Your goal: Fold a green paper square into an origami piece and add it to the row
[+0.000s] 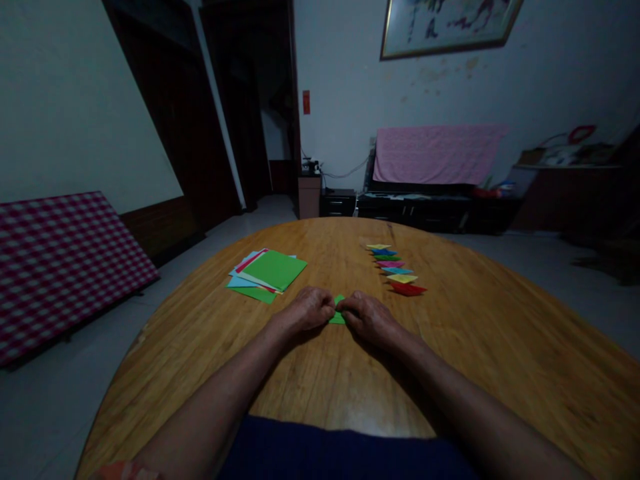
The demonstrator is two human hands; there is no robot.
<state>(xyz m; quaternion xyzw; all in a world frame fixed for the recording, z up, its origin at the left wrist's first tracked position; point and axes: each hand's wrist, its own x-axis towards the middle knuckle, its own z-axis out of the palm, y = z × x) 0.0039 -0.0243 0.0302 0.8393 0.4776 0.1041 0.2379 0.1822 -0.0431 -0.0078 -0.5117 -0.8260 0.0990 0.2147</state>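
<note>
Between my hands a small piece of folded green paper [338,319] lies on the wooden table [345,380], its top coming to a point. My left hand [313,308] is closed with its fingertips at the paper's left edge. My right hand [369,317] is closed too, thumb and fingers pinching the paper's right side. The fingers cover both sides of the sheet, so its full shape is hidden.
Left of my hands lies a loose stack of coloured paper sheets [275,269], a green one on top. To the right several folded paper boats stand in a row, a red boat [407,289] nearest. Beyond the table, a pink cloth [435,155] hangs over a cabinet.
</note>
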